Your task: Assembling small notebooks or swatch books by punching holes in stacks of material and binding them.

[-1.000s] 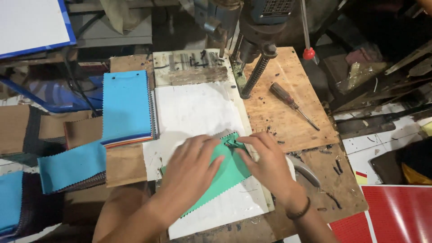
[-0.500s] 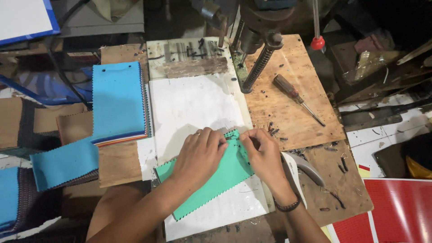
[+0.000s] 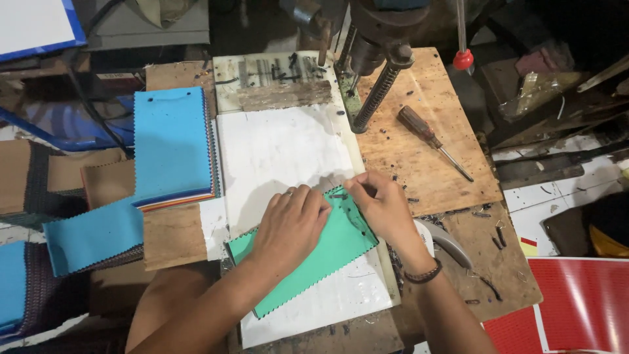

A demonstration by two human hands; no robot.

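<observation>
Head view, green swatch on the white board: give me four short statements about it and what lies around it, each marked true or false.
1. Both hands rest on the green swatch. True: left hand, right hand.
2. The screwdriver lies on the wooden board. True.
3. The stack of blue swatches lies right of the green one. False: it lies to its left.
4. The right hand holds the screwdriver. False: the screwdriver lies apart, untouched.

Bare forearms without sleeves, ring on left hand (image 3: pixel 288 226), dark beaded bracelet (image 3: pixel 422 273) on right wrist
</observation>
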